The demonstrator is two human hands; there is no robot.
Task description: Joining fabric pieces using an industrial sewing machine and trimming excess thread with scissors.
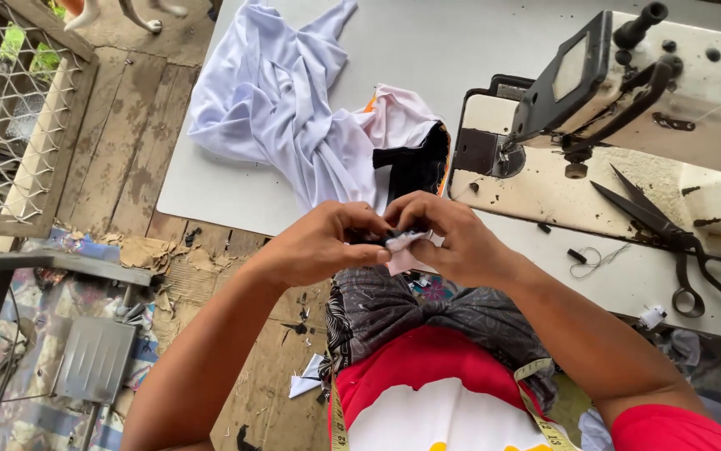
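Observation:
My left hand (320, 244) and my right hand (448, 238) meet over my lap at the table's near edge. Both pinch a small piece of white and black fabric (404, 247) between their fingertips. Just beyond them a white garment with black and orange trim (293, 117) lies bunched on the white table (210, 192), spilling toward my hands. To the right stands a worn cream sewing machine (627, 92).
Large black scissors (669, 230) lie on the table right of the machine's base. A yellow tape measure (536, 401) hangs round my neck. Wooden floor with scraps and a metal mesh frame (10, 108) are at the left.

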